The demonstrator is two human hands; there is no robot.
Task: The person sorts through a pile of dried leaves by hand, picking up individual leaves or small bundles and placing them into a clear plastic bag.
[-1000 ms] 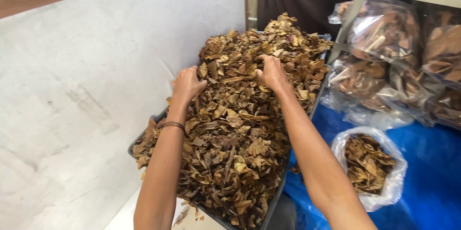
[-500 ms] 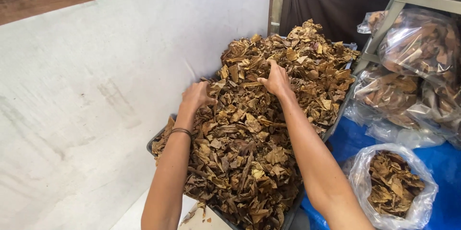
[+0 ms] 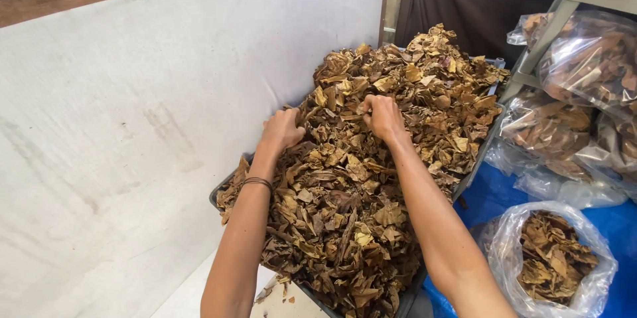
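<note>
A heaped pile of dry, crumpled brown leaves (image 3: 371,178) fills a dark plastic tray (image 3: 222,193) set against a pale grey wall panel (image 3: 133,125), with the left hand (image 3: 282,129) and right hand (image 3: 381,115) both curled shut, gripping leaves, beside a clear plastic bag of leaves (image 3: 554,265) on blue sheeting (image 3: 491,192).
</note>
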